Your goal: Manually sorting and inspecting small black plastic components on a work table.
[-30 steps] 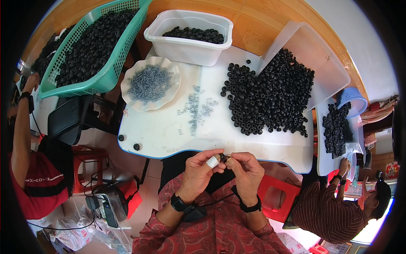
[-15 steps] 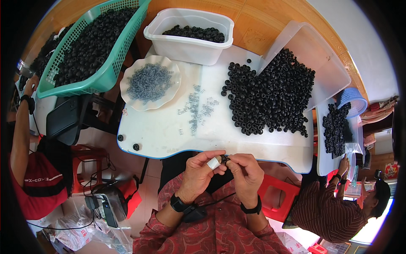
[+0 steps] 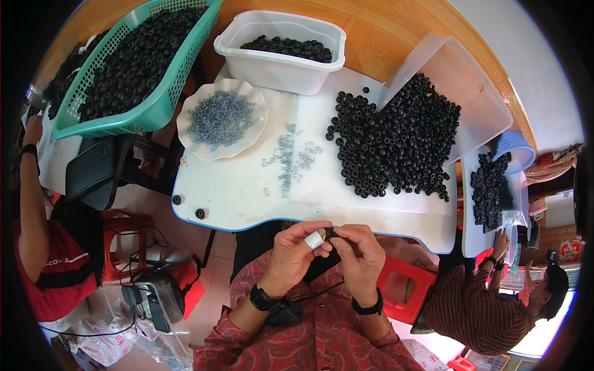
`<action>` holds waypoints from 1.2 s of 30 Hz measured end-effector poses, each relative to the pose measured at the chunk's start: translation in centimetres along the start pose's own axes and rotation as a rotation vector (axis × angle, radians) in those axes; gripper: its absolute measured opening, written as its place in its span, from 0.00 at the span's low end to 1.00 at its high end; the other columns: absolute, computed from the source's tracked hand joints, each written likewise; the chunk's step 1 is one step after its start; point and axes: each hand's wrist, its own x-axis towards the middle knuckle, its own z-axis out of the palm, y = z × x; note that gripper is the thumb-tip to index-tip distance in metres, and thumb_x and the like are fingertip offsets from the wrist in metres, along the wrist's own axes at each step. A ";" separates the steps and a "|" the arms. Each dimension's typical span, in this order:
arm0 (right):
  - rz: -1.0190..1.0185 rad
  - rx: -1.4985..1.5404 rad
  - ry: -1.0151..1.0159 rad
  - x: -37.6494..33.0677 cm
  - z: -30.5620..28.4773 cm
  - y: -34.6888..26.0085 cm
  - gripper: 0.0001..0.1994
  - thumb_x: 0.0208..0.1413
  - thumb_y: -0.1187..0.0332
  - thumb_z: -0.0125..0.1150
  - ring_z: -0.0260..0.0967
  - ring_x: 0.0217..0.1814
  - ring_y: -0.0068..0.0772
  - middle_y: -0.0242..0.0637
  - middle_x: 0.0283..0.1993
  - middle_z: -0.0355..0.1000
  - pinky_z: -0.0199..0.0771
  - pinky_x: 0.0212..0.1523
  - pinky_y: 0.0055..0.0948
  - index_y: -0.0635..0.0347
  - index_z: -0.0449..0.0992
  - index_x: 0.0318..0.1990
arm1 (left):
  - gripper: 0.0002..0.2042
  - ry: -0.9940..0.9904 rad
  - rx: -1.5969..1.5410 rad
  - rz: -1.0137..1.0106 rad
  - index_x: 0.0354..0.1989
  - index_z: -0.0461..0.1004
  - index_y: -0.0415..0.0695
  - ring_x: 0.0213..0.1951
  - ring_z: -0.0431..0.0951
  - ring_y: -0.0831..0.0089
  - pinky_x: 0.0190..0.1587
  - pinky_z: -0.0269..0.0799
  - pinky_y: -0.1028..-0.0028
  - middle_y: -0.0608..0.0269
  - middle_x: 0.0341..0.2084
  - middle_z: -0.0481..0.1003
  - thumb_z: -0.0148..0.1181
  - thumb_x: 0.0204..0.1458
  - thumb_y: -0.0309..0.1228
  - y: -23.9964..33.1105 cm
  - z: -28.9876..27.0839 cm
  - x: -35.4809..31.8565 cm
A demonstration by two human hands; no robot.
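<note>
Above my lap, just off the table's front edge, both my hands are brought together. A small black ring-like part (image 3: 330, 233) sits between the fingertips of my left hand (image 3: 288, 250) and my right hand (image 3: 361, 249), mostly covered by them. Something white (image 3: 315, 240), perhaps a tape wrap, shows at my left fingers. On the white table (image 3: 229, 191) lie scattered small clear springs (image 3: 286, 161), with more in a scalloped cream dish (image 3: 185, 139). A large heap of black ring-like parts (image 3: 396, 139) spreads over the right side.
A clear bin (image 3: 479, 102) lies tipped behind the heap. At the back stands a white tub (image 3: 278, 71) of black parts; a green basket (image 3: 164, 102) holds more. Two loose black parts (image 3: 200, 213) lie near the front-left edge. Co-workers sit on both sides, one in a striped shirt (image 3: 482, 309).
My hands stay nearly in place, with the black part still between the fingertips. The co-worker's arm at the left has shifted outward. The whole view has moved slightly.
</note>
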 end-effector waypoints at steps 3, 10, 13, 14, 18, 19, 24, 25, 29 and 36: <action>0.114 0.206 0.029 -0.1 0.1 0.0 0.07 0.56 0.82 0.61 0.73 0.42 0.24 0.36 0.41 0.74 0.73 0.43 0.21 0.67 0.77 0.42 | 0.13 -0.045 -0.104 -0.042 0.52 0.73 0.31 0.33 0.79 0.73 0.36 0.78 0.77 0.57 0.36 0.78 0.55 0.59 0.22 -0.3 -0.5 0.1; 0.250 0.422 0.046 -0.3 0.2 0.5 0.07 0.56 0.81 0.61 0.71 0.44 0.22 0.32 0.42 0.72 0.70 0.47 0.20 0.66 0.77 0.42 | 0.13 -0.063 -0.214 -0.087 0.52 0.74 0.32 0.34 0.79 0.74 0.36 0.78 0.77 0.56 0.38 0.79 0.54 0.60 0.22 0.0 -0.4 0.1; 0.234 0.398 0.044 -0.4 0.4 0.7 0.07 0.56 0.81 0.61 0.70 0.44 0.21 0.32 0.42 0.71 0.69 0.47 0.20 0.66 0.77 0.42 | 0.14 -0.056 -0.229 -0.091 0.52 0.73 0.30 0.34 0.79 0.73 0.36 0.78 0.77 0.54 0.38 0.78 0.54 0.59 0.22 0.0 -0.4 0.0; 0.230 0.390 0.046 -0.4 0.5 0.7 0.07 0.56 0.81 0.61 0.70 0.44 0.21 0.32 0.42 0.71 0.69 0.47 0.20 0.66 0.78 0.42 | 0.14 -0.057 -0.228 -0.090 0.52 0.73 0.30 0.34 0.79 0.73 0.36 0.78 0.77 0.54 0.38 0.78 0.55 0.59 0.22 0.0 -0.3 -0.1; 0.229 0.377 0.046 -0.5 0.6 0.6 0.07 0.56 0.81 0.62 0.70 0.44 0.21 0.32 0.42 0.71 0.69 0.47 0.20 0.65 0.78 0.42 | 0.13 -0.046 -0.219 -0.086 0.51 0.73 0.30 0.34 0.79 0.73 0.36 0.78 0.77 0.55 0.37 0.78 0.55 0.59 0.22 0.0 -0.4 -0.1; 0.225 0.371 0.048 -0.5 0.7 0.5 0.07 0.56 0.81 0.62 0.70 0.44 0.21 0.33 0.42 0.71 0.69 0.47 0.20 0.66 0.78 0.42 | 0.13 -0.046 -0.219 -0.085 0.51 0.73 0.30 0.34 0.79 0.73 0.36 0.78 0.77 0.55 0.37 0.78 0.55 0.59 0.22 0.0 -0.4 -0.2; 0.211 0.360 0.049 -0.5 0.6 0.6 0.07 0.55 0.81 0.62 0.70 0.43 0.21 0.33 0.42 0.71 0.70 0.47 0.20 0.65 0.78 0.42 | 0.13 -0.028 -0.188 -0.070 0.51 0.73 0.30 0.33 0.79 0.73 0.36 0.79 0.77 0.54 0.37 0.78 0.55 0.59 0.21 0.1 -0.1 -0.3; 0.211 0.354 0.048 -0.5 0.6 0.6 0.07 0.55 0.81 0.62 0.70 0.43 0.21 0.33 0.42 0.71 0.70 0.46 0.20 0.65 0.78 0.42 | 0.13 -0.029 -0.188 -0.070 0.51 0.73 0.30 0.33 0.79 0.73 0.36 0.79 0.77 0.54 0.37 0.78 0.55 0.59 0.21 0.1 -0.1 -0.4; 0.201 0.339 0.044 -0.5 0.6 0.5 0.07 0.55 0.81 0.62 0.70 0.43 0.21 0.33 0.42 0.71 0.70 0.46 0.20 0.65 0.78 0.41 | 0.13 -0.024 -0.166 -0.056 0.51 0.74 0.31 0.33 0.79 0.73 0.36 0.79 0.77 0.54 0.37 0.78 0.55 0.59 0.21 0.1 0.0 -0.4; 0.175 0.323 0.058 -0.7 0.5 0.4 0.07 0.55 0.81 0.63 0.70 0.42 0.21 0.33 0.41 0.71 0.70 0.45 0.20 0.65 0.78 0.41 | 0.12 -0.058 -0.159 -0.046 0.51 0.74 0.32 0.35 0.81 0.73 0.38 0.79 0.77 0.56 0.39 0.79 0.55 0.60 0.23 0.0 0.0 -0.5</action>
